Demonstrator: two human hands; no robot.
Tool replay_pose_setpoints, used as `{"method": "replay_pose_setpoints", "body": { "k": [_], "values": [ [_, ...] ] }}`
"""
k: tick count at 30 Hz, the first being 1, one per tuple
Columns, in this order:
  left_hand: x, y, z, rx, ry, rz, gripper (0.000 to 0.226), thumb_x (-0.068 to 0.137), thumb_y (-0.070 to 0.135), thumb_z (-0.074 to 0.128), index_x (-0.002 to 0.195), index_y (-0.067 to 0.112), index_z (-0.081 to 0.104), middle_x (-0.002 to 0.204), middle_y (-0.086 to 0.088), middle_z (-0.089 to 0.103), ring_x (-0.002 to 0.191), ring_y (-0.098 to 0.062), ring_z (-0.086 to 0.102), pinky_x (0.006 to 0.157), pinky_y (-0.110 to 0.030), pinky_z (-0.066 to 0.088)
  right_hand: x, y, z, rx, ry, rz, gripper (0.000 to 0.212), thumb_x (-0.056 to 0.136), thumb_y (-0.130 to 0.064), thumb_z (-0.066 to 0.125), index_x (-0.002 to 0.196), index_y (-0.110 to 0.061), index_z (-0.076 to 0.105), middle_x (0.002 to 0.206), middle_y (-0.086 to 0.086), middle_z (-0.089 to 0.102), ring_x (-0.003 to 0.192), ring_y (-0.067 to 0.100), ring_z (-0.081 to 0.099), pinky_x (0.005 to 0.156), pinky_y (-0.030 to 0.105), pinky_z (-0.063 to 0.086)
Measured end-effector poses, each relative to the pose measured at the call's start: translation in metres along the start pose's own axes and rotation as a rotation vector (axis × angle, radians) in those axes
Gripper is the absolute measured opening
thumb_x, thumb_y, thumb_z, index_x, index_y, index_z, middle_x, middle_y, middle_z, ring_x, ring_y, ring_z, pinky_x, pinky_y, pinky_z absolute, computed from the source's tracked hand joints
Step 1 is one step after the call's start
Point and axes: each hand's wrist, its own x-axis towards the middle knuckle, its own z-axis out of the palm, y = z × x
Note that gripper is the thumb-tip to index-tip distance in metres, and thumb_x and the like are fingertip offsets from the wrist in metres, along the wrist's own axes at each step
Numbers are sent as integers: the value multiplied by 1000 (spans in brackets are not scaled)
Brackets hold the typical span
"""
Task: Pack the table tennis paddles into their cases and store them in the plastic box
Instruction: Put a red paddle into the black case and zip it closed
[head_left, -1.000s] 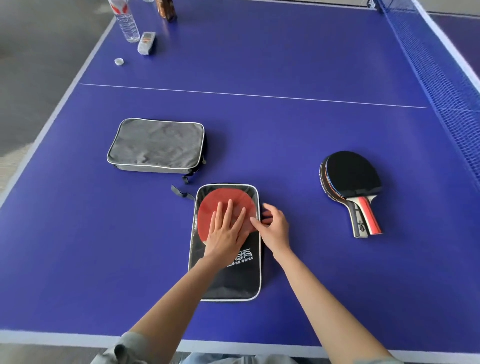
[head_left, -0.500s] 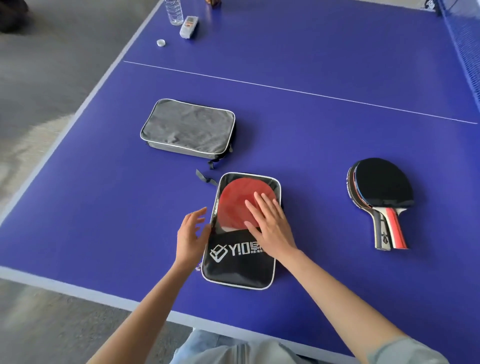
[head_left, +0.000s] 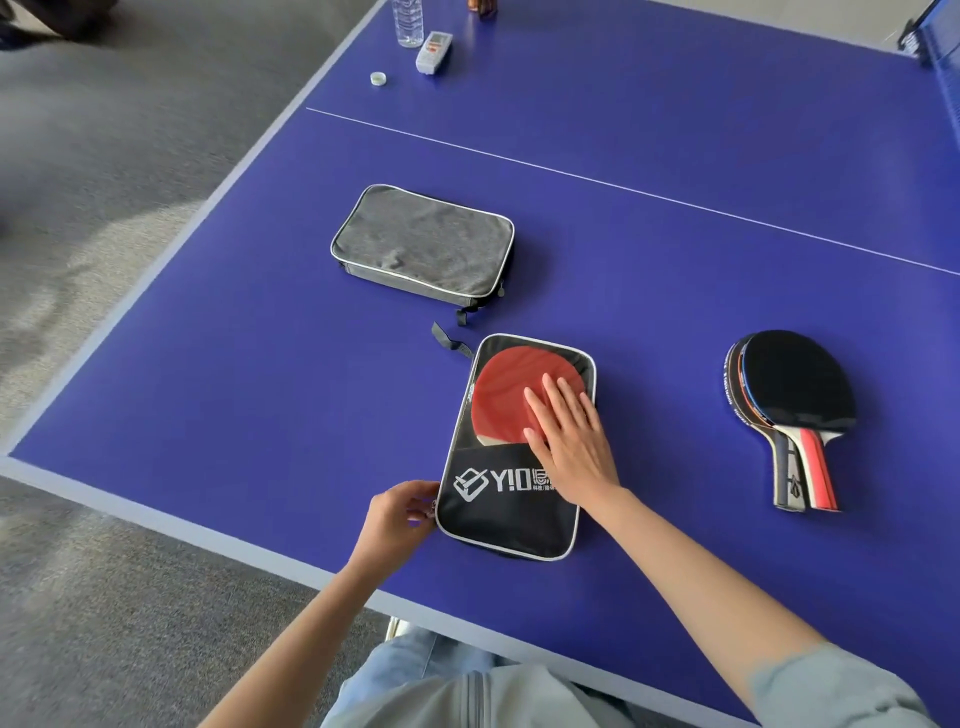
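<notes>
A black paddle case (head_left: 506, 514) with white lettering lies near the table's front edge. Through its clear window shows a red paddle (head_left: 501, 400) inside. My right hand (head_left: 569, 441) lies flat on the case, fingers straight over the red rubber. My left hand (head_left: 397, 517) is at the case's lower left corner, fingers curled and pinching something small there, apparently the zipper pull. A grey case (head_left: 423, 241) lies shut farther back on the left. Two stacked paddles (head_left: 792, 400), black face up, lie to the right, handles toward me.
At the far left end of the blue table (head_left: 260, 364) stand a water bottle (head_left: 408, 23), a white remote-like device (head_left: 434, 52) and a bottle cap (head_left: 378, 78). The net (head_left: 940, 36) runs along the far right. Grey carpet lies beyond the table's left edge.
My left hand left the case's top, swung to its left side, then dropped to the lower left corner. My right hand came to lie flat on the case. The view shifted left.
</notes>
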Motion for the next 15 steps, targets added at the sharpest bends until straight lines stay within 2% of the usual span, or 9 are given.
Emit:
{"method": "replay_pose_setpoints", "body": {
  "k": [2,4,6,11,13,15],
  "values": [
    [-2,-3,2,22,37,15,28,76,-10,65,100,5,71,84,0,71,72,-6,66,73,-16,53,2,-3,-3,-4,4,-91,59,98,-50,19,151,-25,16,160,6,9,148,25,6,121,44,11],
    [-2,-5,5,23,76,-5,26,76,-10,66,95,6,73,80,1,71,67,-3,65,69,-10,51,3,-5,-3,-5,-28,-276,56,98,-51,22,150,-31,15,161,2,8,149,22,3,121,43,7],
    [-1,-6,7,27,110,-43,22,76,-9,67,90,5,74,78,-2,73,66,-2,64,64,-5,47,3,-4,-2,-2,-67,-367,52,100,-49,20,150,-36,12,161,-3,5,149,18,-2,121,41,4],
    [5,-6,3,72,161,-41,10,76,-2,72,77,7,76,68,0,71,60,-5,63,58,-8,43,-3,-4,4,7,-38,-284,51,100,-45,20,149,-40,9,161,-7,5,149,16,-1,120,45,9],
    [12,-2,0,88,159,-26,12,77,-1,71,76,10,77,64,7,68,59,1,61,57,-8,43,-7,-7,6,17,-12,-207,51,100,-44,21,149,-40,10,161,-7,7,149,17,3,119,48,13],
    [24,5,-4,88,172,-24,14,77,0,69,75,11,77,63,7,68,55,5,58,54,-6,40,-11,-12,7,31,10,-90,51,99,-43,21,149,-40,11,160,-6,9,148,19,6,118,50,15]
  ]
}}
